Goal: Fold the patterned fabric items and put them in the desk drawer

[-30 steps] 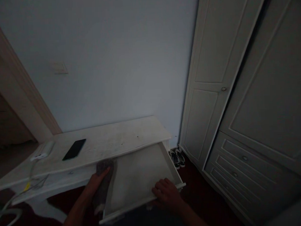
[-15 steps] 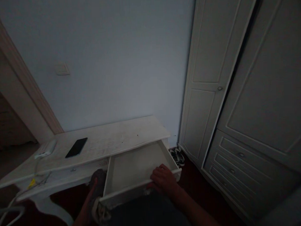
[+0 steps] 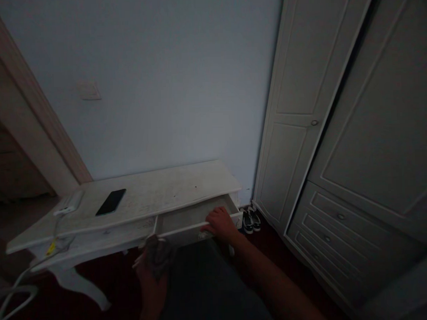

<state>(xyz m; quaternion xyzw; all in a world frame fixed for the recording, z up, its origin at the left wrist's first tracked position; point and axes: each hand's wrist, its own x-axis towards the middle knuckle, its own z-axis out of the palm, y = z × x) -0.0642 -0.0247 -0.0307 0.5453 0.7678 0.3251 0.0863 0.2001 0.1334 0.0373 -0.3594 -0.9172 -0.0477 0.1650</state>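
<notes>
Drawer (image 3: 183,237), painted white, shallow, boxy: partly out under the desk's (image 3: 186,191) right side. Right hand (image 3: 221,222) has fingers together, clamped over its front edge. Left hand (image 3: 150,269) clutches a bunched grey cloth (image 3: 161,256), soft-looking, by the drawer's left front corner; fingers closed on it. Desktop scuffed; flat black phone (image 3: 111,202) there, white plastic box (image 3: 70,203) beyond. Shoes (image 3: 251,220) on the floor, near panelled wardrobe (image 3: 287,171), right. Curved desk leg (image 3: 79,286), left.
</notes>
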